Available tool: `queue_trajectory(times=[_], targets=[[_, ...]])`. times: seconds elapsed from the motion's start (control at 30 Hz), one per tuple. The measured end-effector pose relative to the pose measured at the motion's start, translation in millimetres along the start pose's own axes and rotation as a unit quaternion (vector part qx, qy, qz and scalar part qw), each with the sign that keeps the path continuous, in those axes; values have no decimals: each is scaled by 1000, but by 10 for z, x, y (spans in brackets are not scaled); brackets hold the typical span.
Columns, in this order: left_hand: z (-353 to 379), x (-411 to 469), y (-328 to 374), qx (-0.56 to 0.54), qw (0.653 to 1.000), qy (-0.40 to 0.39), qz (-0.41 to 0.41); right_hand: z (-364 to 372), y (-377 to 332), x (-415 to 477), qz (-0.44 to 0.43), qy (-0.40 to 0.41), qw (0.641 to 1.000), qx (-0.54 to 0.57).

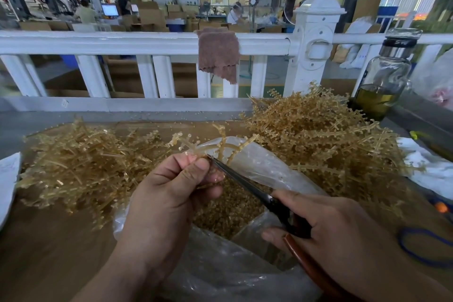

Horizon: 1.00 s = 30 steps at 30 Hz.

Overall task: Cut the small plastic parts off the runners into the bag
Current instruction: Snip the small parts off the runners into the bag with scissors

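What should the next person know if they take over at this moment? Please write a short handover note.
Hands: the left hand grips one runner over the open bag. The right hand holds the scissors, with their tips at that runner, close to the left fingertips.
Done: many cut parts lie in the bag; the left pile looks mostly stripped.
Left: finish this runner, then work through the right pile, which carries uncut parts.
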<state>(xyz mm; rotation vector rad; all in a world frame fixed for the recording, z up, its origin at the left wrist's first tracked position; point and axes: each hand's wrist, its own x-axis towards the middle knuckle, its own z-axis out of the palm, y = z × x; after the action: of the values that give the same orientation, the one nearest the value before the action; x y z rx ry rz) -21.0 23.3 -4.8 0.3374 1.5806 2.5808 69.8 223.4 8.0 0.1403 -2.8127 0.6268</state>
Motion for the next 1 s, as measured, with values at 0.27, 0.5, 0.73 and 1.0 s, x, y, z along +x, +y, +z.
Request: queue_trajectory(times=[0.27,0.5,0.73,1.0], targets=[[1,10,-19,0,1000,-1,4,-50,24,14,-3,-21,1000,-4],[-20,14,-47,0,1000,-2,12,-46,13,3,-14,-26,1000,8],[-30,17,-53,-11,1000,-11,20,-30,10,11,-11,-24,999,27],[-63,26,-75,43,997,22,62,-14,-14,32,9,-59,998,-9]])
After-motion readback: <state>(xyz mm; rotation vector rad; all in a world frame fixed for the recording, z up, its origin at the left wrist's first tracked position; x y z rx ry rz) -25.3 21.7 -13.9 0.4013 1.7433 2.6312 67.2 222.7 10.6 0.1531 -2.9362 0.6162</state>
